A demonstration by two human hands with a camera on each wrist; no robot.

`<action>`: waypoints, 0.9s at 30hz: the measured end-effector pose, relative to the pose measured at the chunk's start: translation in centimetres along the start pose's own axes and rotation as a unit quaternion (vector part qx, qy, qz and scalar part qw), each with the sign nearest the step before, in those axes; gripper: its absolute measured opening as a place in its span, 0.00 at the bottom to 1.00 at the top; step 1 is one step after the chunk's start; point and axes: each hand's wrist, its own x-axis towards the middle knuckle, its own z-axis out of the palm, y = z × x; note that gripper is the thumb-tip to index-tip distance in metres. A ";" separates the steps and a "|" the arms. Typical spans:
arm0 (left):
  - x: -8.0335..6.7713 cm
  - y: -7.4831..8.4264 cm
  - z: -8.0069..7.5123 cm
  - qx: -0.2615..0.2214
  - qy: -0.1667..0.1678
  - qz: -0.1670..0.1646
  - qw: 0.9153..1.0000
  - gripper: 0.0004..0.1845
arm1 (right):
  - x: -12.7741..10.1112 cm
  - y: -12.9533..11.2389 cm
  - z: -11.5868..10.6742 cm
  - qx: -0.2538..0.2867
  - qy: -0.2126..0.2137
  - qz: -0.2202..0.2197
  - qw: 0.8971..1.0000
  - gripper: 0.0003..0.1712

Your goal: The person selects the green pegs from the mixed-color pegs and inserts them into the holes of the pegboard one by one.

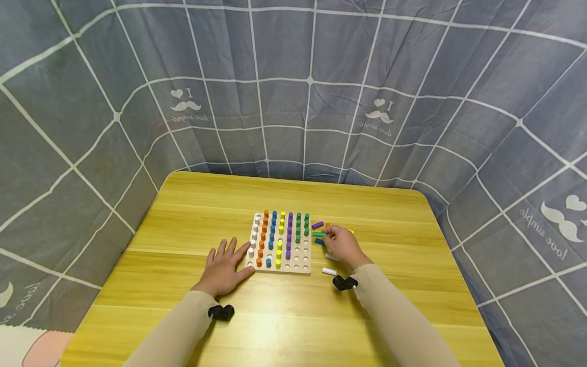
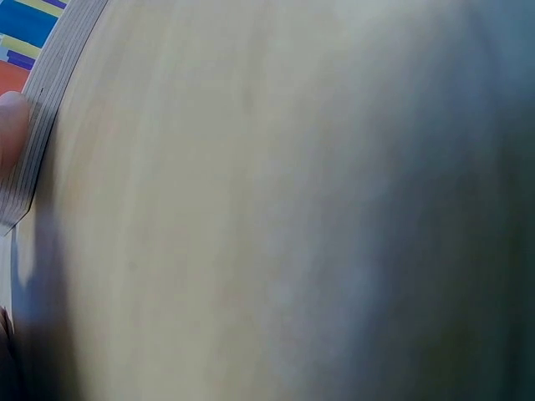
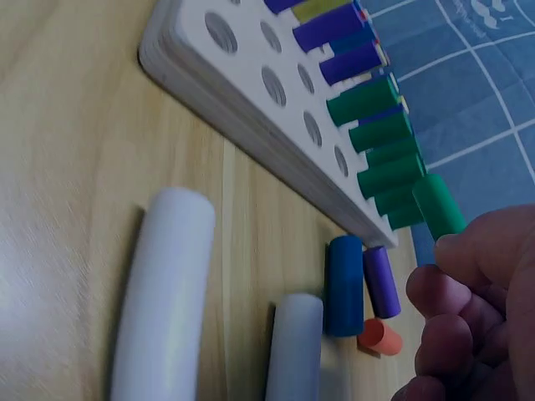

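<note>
A wooden pegboard lies on the table, its columns holding white, orange, blue, yellow, purple and green pegs. Bare holes show at its near right part. My right hand pinches a green peg between thumb and fingertips, just right of the board. In the right wrist view this peg stands close to the row of green pegs. Spread fingers of my left hand rest at the board's left edge, the thumb at its near left corner. Only a fingertip shows against the board's side in the left wrist view.
Loose pegs lie right of the board: two white pegs, a blue peg, a purple peg and an orange peg. A yellow peg shows partly behind my right hand. A grey checked curtain surrounds the wooden table.
</note>
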 end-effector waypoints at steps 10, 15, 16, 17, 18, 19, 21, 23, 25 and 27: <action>0.2 -0.2 0.1 0.009 -0.003 -0.001 1.000 0.43 | -1.0 0.2 0.7 0.062 -0.007 -0.029 0.998 0.10; 0.2 -0.3 0.3 0.010 -0.002 0.000 1.000 0.44 | -1.2 0.3 1.3 0.070 -0.018 -0.035 0.997 0.08; 0.2 -0.3 0.3 0.009 -0.002 0.001 1.000 0.44 | -1.2 0.3 1.4 0.068 -0.020 -0.036 0.997 0.08; 0.2 -0.3 0.3 0.010 -0.001 0.001 1.000 0.44 | -1.2 0.3 1.5 0.067 -0.023 -0.036 0.997 0.08; 0.2 -0.3 0.3 0.010 -0.001 0.001 1.000 0.44 | -1.2 0.3 1.5 0.066 -0.027 -0.036 0.997 0.08; 0.2 -0.3 0.3 0.010 -0.001 0.001 1.000 0.44 | -1.2 0.3 1.6 0.063 -0.028 -0.037 0.997 0.08; 0.2 -0.4 0.4 0.011 -0.001 0.001 1.000 0.44 | -1.2 0.2 1.7 0.058 -0.033 -0.036 0.997 0.08; 0.3 -0.4 0.4 0.012 0.000 0.002 1.000 0.44 | -1.1 0.2 1.7 0.049 -0.035 -0.036 0.998 0.08; 0.3 -0.4 0.4 0.011 0.001 0.002 1.000 0.44 | -1.0 0.1 1.8 0.035 -0.035 -0.038 0.998 0.07; 0.2 -0.4 0.4 0.011 0.002 0.002 1.000 0.44 | -0.8 -0.1 1.9 0.022 -0.034 -0.043 0.998 0.07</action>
